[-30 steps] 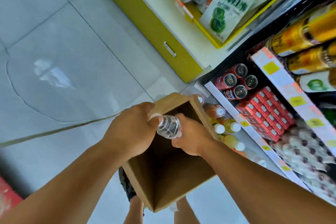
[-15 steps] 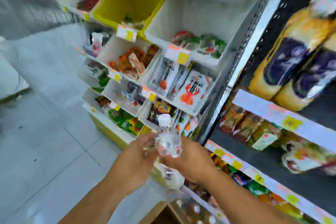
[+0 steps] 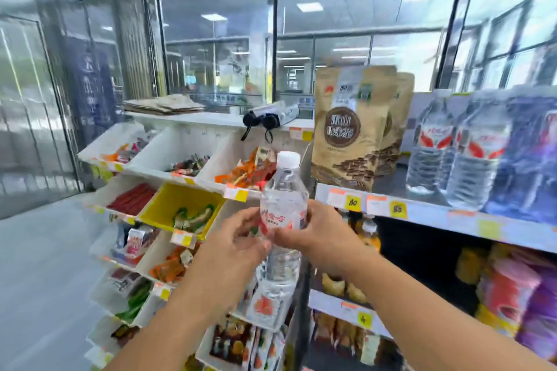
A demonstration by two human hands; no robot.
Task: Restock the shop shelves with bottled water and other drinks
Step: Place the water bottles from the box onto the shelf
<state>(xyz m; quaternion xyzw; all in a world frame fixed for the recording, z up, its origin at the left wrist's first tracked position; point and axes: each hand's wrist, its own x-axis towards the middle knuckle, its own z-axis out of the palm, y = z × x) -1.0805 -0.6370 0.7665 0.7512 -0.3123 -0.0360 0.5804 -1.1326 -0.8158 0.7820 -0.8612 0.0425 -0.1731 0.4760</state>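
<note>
Two water bottles (image 3: 282, 208) in hand, it seems: one upright with a white cap, red-and-white label at mid-body, and a second clear bottle showing directly below it, partly hidden by the hands. Whether the two are joined by wrap or simply stacked I cannot tell.

Right hand (image 3: 313, 230) wraps the labelled band from the right side, fingers curled round it. Left hand (image 3: 232, 239) pinches the same area from the left, fingertips on the label. Both are held in the air in front of the shelving, between the snack rack and the drinks shelf.

Top shelf (image 3: 422, 209), to the right and slightly higher: a row of larger water bottles (image 3: 452, 153) already standing there, same red label style, with bare shelf between them and the brown stand-up pouches (image 3: 349, 129). Yellow price tags along the shelf edge.

Left side: white tilted snack bins (image 3: 168, 153), one yellow bin (image 3: 156, 205), packets inside. Flattened cardboard (image 3: 164, 104) lies on top of the rack. Glass partitions behind.

Progress, as judged: some water is stocked on the top shelf; the bottles in hand are not yet placed. Likely spot is the gap beside the standing water. How much stock remains is not visible.
</note>
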